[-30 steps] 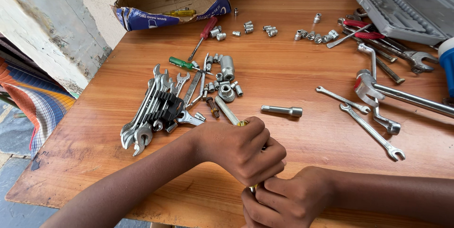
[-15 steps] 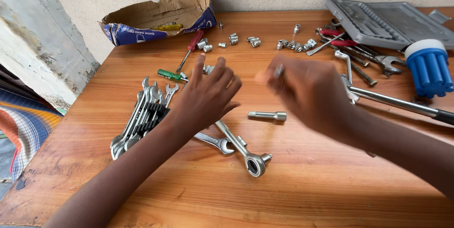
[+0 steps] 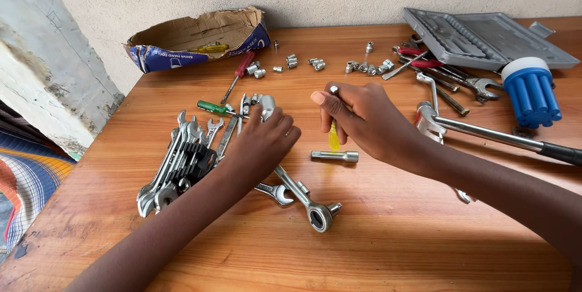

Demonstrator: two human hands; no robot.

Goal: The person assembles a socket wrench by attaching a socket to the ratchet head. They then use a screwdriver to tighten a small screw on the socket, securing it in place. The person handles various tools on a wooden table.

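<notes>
Two hands, right [image 3: 370, 119] gripping yellow-handled tool [image 3: 333, 136]

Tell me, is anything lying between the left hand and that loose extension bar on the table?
Nothing visible does. The left hand rests on the socket pile, and bare wooden table separates it from the extension bar. The right hand, holding a yellow-handled screwdriver, hovers just above the bar.

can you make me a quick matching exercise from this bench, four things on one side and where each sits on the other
Things:
1. yellow-handled screwdriver
2. ratchet wrench
3. grey tool case
4. torn cardboard box

Places:
A. far left, against the wall
B. far right corner of the table
C. gripped in the right hand
D. lying on the wood, partly under the left hand

Pairs: 1-C, 2-D, 3-B, 4-A
</notes>
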